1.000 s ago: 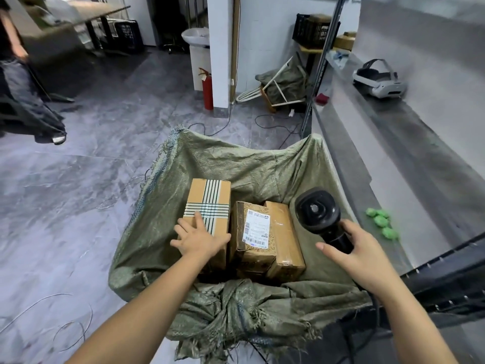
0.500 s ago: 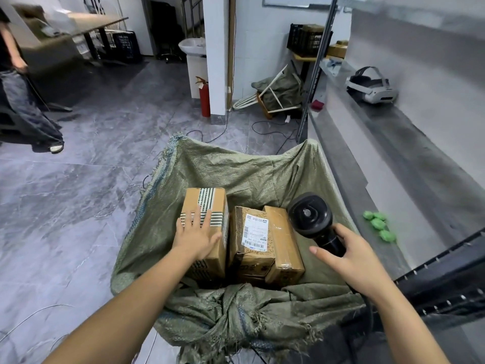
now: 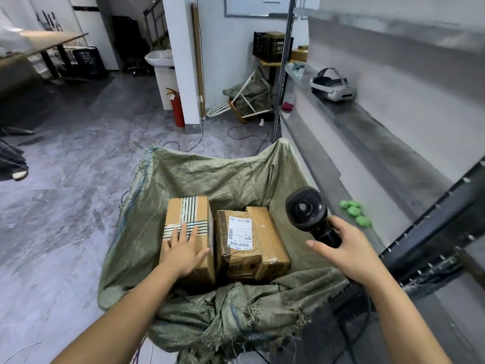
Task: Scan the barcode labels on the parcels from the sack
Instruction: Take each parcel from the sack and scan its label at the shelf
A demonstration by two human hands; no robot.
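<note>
The floor (image 3: 78, 179) is made of big shiny grey tiles with cloudy marks. At twelve o'clock stands a white pillar (image 3: 181, 61), and a red fire extinguisher (image 3: 178, 107) stands just beside it. A white sink (image 3: 158, 57) sits at eleven o'clock. At ten o'clock there is a long table (image 3: 42, 47) with dark legs. A grey metal counter (image 3: 367, 143) runs along from one to three o'clock. A white headset (image 3: 332, 85) rests on it. Black cables (image 3: 244, 134) lie on the floor.
</note>
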